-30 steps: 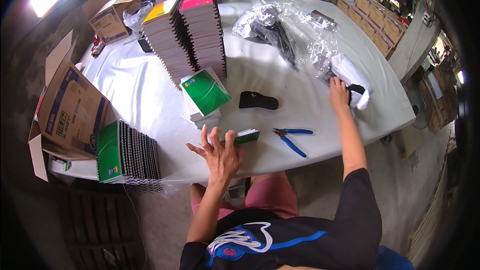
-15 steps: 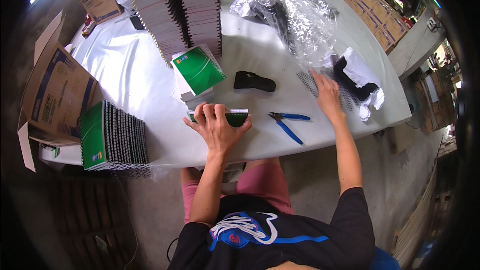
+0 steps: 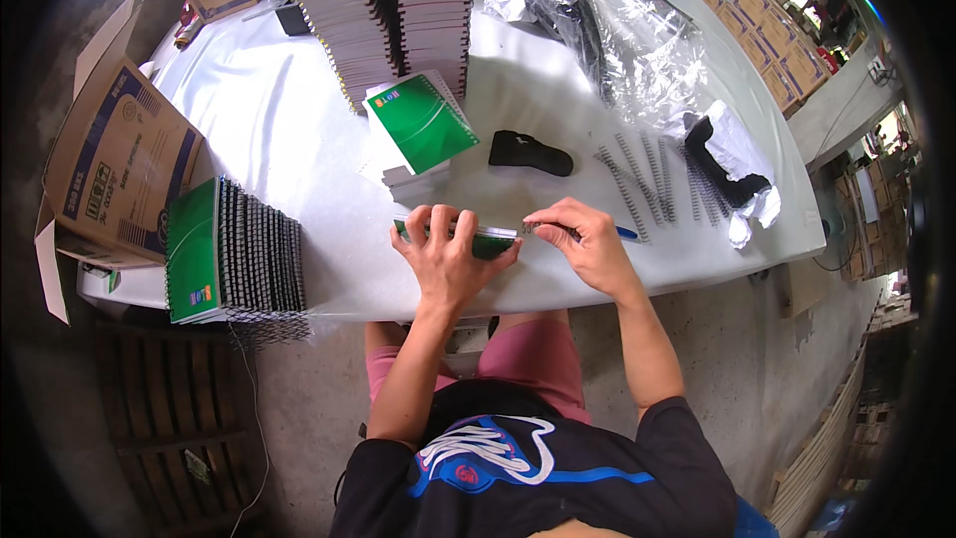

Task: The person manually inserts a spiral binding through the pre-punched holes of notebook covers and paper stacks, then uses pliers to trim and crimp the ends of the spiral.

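Near the table's front edge, my left hand (image 3: 443, 257) grips a green-covered notebook (image 3: 496, 241), its fingers over the top and its thumb on the near side. My right hand (image 3: 592, 247) is closed in a pinch at the notebook's right end. A dark spiral binding coil (image 3: 535, 226) shows at its fingertips, most of it hidden by the hand. Behind that hand, a blue handle of the cutting pliers (image 3: 626, 233) peeks out. Several loose coils (image 3: 647, 174) lie farther right. A green notebook (image 3: 420, 125) tops a small pile beyond my left hand.
Tall stacks of notebooks (image 3: 428, 15) rise at the back. Bound green notebooks (image 3: 194, 254) stand at the left edge beside an open carton (image 3: 119, 169). A black elongated object (image 3: 531, 153) lies mid-table. Clear plastic wrap (image 3: 647, 45) and crumpled white paper (image 3: 742, 144) are at the right.
My right hand has come left from the loose coils to the notebook's end, now with a coil in its fingers. It covers most of the pliers. The left hand keeps its grip.
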Motion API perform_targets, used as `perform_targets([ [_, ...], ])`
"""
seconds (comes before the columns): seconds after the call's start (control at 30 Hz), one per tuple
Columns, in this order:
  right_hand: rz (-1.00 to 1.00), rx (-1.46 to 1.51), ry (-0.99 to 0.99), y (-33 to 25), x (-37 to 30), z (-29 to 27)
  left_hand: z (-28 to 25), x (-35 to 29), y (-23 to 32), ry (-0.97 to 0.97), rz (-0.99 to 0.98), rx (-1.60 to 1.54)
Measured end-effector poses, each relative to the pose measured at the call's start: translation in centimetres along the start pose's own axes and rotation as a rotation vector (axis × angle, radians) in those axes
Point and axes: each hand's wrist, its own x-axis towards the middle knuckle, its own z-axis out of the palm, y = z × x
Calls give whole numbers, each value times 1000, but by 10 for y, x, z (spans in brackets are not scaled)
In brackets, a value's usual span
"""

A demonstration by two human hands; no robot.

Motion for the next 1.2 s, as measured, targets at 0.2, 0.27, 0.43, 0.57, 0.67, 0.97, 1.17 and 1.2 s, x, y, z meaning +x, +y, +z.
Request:
perform_targets([
  [0.2,-86,-7,55,8,5,14,4,-6,1,18,-37,13],
  [0.27,-89,14,37,6,6,14,5,-6,1,6,-47,17],
  [0.43,22,139,-74,6,7,6,3,-4,3,-42,-84,39],
  [0.57,63,211,-196,10,6,1,1,-3,4,-70,-96,25],
  [0.67,298,180,-340,-4,11,-8,-2,-5,1,-115,-73,-7],
  [0.97,-208,-64,-154,9,-5,2,-13,-8,-12,-161,25,-147],
  [1.17,100,-21,-456,15,31,-15,-19,0,-18,-232,-4,-210],
  [1.2,23,-102,-375,23,41,-18,-22,3,-18,-257,-1,-239],
])
